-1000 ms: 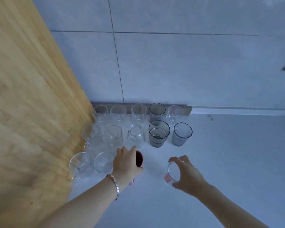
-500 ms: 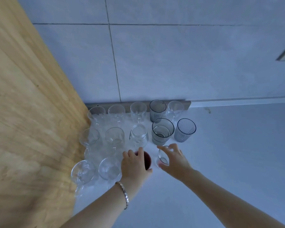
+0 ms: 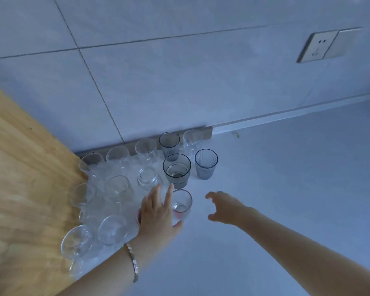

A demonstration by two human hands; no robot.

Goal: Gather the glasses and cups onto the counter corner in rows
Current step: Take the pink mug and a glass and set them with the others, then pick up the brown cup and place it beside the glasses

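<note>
Several clear glasses [image 3: 118,186] stand in rows in the counter corner against the wooden panel. Grey tinted glasses [image 3: 177,170] and a ribbed one [image 3: 206,163] sit at the right end of the rows. A small clear glass with a pink print [image 3: 181,203] stands upright in the front row. My left hand [image 3: 158,214] lies flat with fingers spread, covering most of a dark red cup [image 3: 138,216] and touching the small glass's left side. My right hand [image 3: 224,207] hovers open just right of that small glass, holding nothing.
A wooden panel [image 3: 24,189] borders the glasses on the left. The tiled wall [image 3: 158,82] rises behind, with a socket [image 3: 320,47] at the upper right. White counter [image 3: 286,189] stretches to the right and front.
My right hand set the small clear glass down beside the red cup and let go, pulling back to the right. My left hand opened over the red cup. The camera tilted.
</note>
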